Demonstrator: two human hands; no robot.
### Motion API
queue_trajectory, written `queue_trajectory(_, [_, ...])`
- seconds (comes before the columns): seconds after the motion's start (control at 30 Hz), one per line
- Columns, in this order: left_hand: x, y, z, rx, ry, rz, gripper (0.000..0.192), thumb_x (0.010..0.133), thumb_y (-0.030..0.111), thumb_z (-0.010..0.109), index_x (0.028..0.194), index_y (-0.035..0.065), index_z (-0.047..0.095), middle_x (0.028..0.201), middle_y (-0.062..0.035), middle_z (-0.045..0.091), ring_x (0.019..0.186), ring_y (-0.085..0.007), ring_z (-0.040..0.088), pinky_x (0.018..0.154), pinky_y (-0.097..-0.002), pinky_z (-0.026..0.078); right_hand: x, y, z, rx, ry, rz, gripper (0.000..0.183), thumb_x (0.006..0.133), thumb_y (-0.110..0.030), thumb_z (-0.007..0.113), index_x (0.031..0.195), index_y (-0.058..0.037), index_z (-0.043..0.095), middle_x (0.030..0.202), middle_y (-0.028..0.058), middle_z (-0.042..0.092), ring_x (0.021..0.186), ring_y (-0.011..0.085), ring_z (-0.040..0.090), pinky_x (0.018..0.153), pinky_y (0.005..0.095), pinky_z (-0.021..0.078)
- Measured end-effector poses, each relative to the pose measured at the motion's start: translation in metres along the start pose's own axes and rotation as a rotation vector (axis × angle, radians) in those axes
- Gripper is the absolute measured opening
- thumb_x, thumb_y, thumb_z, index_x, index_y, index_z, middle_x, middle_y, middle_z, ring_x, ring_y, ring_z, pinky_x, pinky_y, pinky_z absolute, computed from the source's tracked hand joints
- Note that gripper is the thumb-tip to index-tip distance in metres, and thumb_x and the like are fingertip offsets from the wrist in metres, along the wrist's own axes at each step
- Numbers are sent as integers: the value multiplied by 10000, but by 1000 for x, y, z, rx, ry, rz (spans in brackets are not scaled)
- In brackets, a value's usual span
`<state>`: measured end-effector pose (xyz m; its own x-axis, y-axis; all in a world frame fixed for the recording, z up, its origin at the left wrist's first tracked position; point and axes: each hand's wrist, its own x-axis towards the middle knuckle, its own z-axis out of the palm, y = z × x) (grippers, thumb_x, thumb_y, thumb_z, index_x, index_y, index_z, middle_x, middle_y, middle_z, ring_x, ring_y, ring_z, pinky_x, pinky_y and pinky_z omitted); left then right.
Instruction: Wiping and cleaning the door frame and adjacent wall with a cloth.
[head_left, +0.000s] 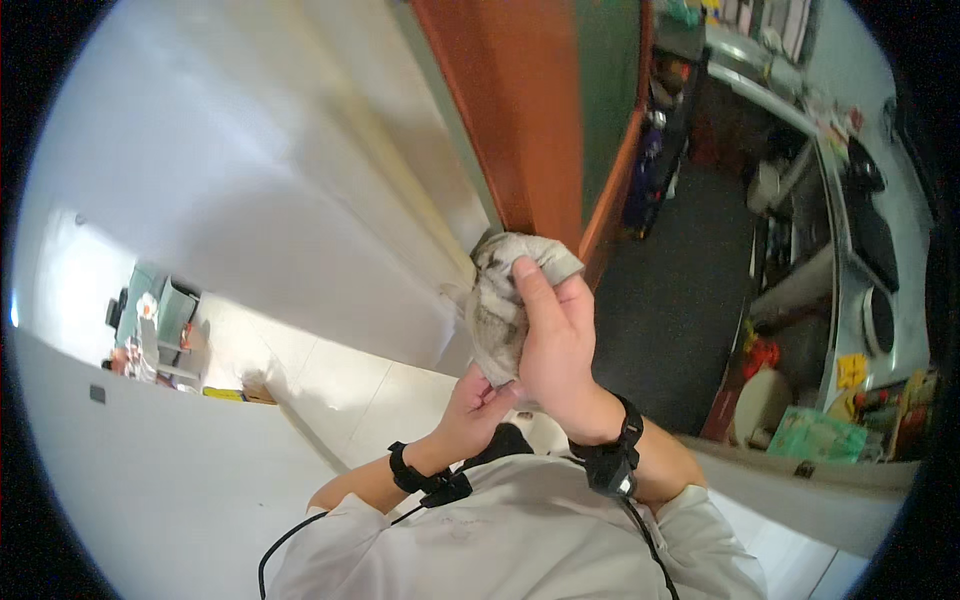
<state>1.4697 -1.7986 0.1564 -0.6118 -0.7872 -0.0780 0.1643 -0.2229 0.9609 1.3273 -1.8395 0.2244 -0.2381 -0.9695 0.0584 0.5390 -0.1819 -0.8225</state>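
A crumpled, stained off-white cloth (499, 315) hangs between my two hands in front of my chest. My right hand (555, 337) grips its upper right part, with the thumb pressed on top. The fingers of my left hand (484, 405) pinch the lower end of the cloth. Just beyond the cloth stands the edge of an orange-brown wooden door or door frame (529, 135) with a dark green panel. Both wrists wear black straps with small devices and cables.
A white wall (300, 247) rises on the left, above pale floor tiles (375, 375). To the right, a doorway opens on a dark floor (660, 300) and a counter (862, 315) with kitchen things. A green patterned box or packet (817, 435) lies near the low wall.
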Motion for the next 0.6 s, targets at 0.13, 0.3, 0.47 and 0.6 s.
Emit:
queue_trajectory(0.13, [8,18,24,44,115,137,508,991,46,541,1459,32,344,1438,-85,474,1309,-170,457,1093,-346,365,9,-24,0,318,-37,35,226,994,-153,508,1131,2,599,1038,119,678,966,224,657,872,366,522])
queue_trajectory(0.3, [-1,18,50,178,163,270,542,970,-7,531,1465,16,313,1430,-96,461,1318,-175,442,1106,-349,352,2,-58,-21,565,-114,129,268,982,-207,499,1120,2,594,1085,148,683,1012,279,655,937,422,496])
queue_trajectory(0.47, [3,19,68,129,179,275,560,948,-13,552,1452,16,311,1396,-114,480,1297,-191,462,1091,-354,360,-3,-68,-75,624,-278,141,342,977,-227,482,1182,23,593,1190,179,667,1130,315,625,1017,450,458])
queue_trajectory(0.6, [8,10,80,122,165,241,530,941,-10,562,1420,22,335,1361,-109,497,1260,-191,488,1072,-354,379,-22,-84,-128,521,-208,133,272,975,-169,507,1131,27,614,1112,170,693,1042,288,668,961,421,497])
